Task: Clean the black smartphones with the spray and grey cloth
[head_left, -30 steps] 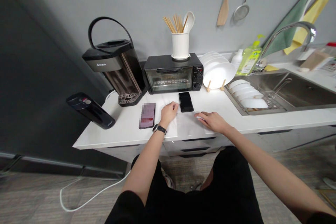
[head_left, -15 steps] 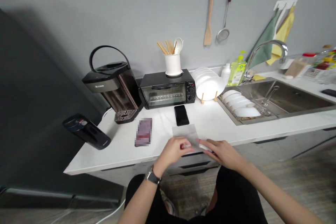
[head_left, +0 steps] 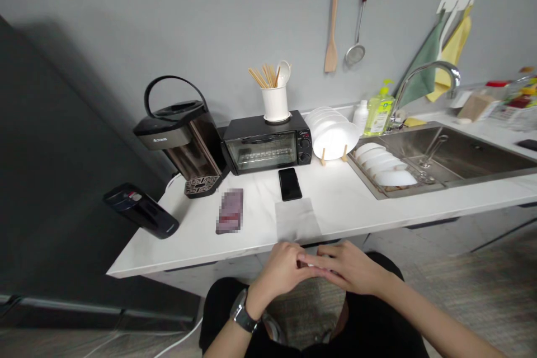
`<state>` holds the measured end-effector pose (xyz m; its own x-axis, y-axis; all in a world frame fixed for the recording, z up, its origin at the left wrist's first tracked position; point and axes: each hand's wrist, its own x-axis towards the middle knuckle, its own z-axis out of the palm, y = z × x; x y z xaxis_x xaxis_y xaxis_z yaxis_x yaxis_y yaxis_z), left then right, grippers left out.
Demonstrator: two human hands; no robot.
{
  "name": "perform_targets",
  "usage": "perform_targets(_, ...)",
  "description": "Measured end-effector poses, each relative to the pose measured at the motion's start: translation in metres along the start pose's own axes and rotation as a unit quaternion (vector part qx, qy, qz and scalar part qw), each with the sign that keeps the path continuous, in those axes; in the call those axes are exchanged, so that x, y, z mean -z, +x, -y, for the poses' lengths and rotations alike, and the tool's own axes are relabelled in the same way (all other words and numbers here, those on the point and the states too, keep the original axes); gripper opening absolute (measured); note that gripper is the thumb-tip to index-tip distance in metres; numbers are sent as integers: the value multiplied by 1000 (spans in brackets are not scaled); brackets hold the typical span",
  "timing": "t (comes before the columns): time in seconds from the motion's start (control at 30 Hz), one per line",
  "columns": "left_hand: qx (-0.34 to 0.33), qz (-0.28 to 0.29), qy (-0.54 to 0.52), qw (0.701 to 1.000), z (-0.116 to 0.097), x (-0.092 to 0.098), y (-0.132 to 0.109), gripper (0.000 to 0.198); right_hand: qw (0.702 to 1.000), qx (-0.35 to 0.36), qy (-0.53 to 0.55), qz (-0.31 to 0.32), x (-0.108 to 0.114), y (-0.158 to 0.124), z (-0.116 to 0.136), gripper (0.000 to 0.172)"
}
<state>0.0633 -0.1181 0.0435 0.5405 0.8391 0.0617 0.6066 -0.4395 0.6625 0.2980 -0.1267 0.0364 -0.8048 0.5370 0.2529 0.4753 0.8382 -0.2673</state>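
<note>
My left hand (head_left: 280,269) and my right hand (head_left: 350,265) meet fingertip to fingertip just in front of the white counter's edge (head_left: 184,254), above my lap. Between the fingers they pinch a small pale piece (head_left: 309,261), mostly hidden. A thin translucent sheet (head_left: 297,218) lies flat on the counter just beyond my hands. Behind the sheet rests a black phone (head_left: 290,183), face up. A second phone (head_left: 230,211), its screen lit, lies to the left of the sheet. A watch sits on my left wrist.
Along the wall stand a black hot-water dispenser (head_left: 180,134), a toaster oven (head_left: 266,142) with a utensil cup (head_left: 276,102) on top, and racked white plates (head_left: 335,134). A sink (head_left: 453,154) with bowls (head_left: 384,165) is at right. A black appliance (head_left: 140,210) overhangs the counter's left end.
Both hands came off the counter and drew back toward me, closing together below its edge. The translucent sheet now lies uncovered on the counter. The camera tilted up and pulled back.
</note>
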Motion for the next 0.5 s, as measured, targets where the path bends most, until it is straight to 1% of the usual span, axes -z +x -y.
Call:
perform_targets(0.13, -15, -7, -38, 999, 1, 3, -4, 53, 1000, -7, -12, 3, 2, 0, 1, 50)
perform_targets(0.27, -23, -11, -43, 999, 1, 0, -7, 49, 1000, -14, -7, 9, -4, 0, 7, 48)
perform_targets(0.37, -8, -2, -59, 998, 0, -7, -8, 51, 999, -29, 32, 7, -8, 0, 14, 47)
perform_targets(0.5, 31, 14, -92, 995, 1, -19, -12, 51, 991, -64, 115, 6, -10, 1, 23, 43)
